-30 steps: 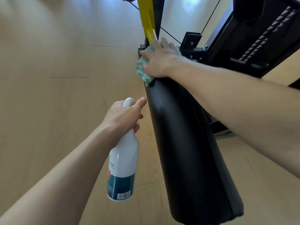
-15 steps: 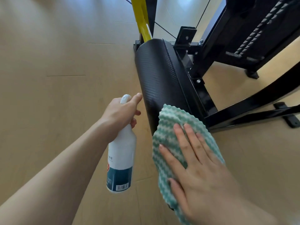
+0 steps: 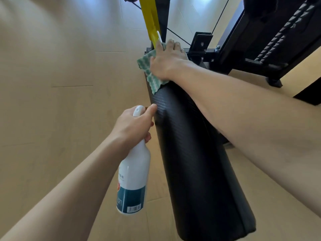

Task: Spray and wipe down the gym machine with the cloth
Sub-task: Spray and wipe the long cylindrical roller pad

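Right hand point(image 3: 166, 64) presses green cloth point(image 3: 149, 73) flat on black roller pad point(image 3: 194, 153) — far end | left hand point(image 3: 134, 126) grips spray bottle point(image 3: 133, 180) beside it

a single head-worn wide-angle view looks forward and steeply down along both bare forearms. it sits close over the long black textured roller pad point(image 3: 194, 153), with pale wooden floor point(image 3: 52, 101) filling the left and the black metal machine frame point(image 3: 260, 40) at upper right.
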`<state>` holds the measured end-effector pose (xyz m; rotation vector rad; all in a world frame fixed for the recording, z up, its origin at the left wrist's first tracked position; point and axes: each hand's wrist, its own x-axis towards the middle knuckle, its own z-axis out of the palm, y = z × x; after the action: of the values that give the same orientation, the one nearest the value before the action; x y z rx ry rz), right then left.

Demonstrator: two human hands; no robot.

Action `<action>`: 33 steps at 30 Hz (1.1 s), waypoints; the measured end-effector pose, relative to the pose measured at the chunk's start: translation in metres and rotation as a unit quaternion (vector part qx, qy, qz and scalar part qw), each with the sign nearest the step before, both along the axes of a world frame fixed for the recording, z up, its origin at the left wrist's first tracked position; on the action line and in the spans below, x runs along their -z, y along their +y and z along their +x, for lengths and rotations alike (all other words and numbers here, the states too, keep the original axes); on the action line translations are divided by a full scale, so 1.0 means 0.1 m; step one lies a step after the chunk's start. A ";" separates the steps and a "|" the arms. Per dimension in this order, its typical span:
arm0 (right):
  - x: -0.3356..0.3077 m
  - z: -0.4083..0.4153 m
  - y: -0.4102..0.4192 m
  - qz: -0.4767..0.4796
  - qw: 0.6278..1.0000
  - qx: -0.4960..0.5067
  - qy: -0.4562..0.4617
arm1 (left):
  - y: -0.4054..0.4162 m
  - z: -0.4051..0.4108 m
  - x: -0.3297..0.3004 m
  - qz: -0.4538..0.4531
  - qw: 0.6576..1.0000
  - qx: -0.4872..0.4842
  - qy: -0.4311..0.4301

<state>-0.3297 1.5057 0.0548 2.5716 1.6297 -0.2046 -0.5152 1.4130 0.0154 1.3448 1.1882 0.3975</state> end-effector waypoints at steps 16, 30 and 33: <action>0.35 -1.06 -3.72 0.096 0.982 -0.131 -0.092 | -0.12 0.01 -0.15 0.004 1.000 -0.016 -0.011; 0.02 -0.28 -0.92 -0.018 0.993 -0.093 -0.069 | -0.01 0.07 -0.06 -0.056 0.995 -0.068 -0.049; 0.00 -0.15 -0.32 -0.027 0.995 -0.073 -0.064 | 0.00 0.08 -0.05 -0.048 0.996 -0.059 -0.041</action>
<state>-0.3452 1.4742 0.0552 2.3608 1.7308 -0.0704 -0.5074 1.4126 0.0200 1.1682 1.2067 0.4687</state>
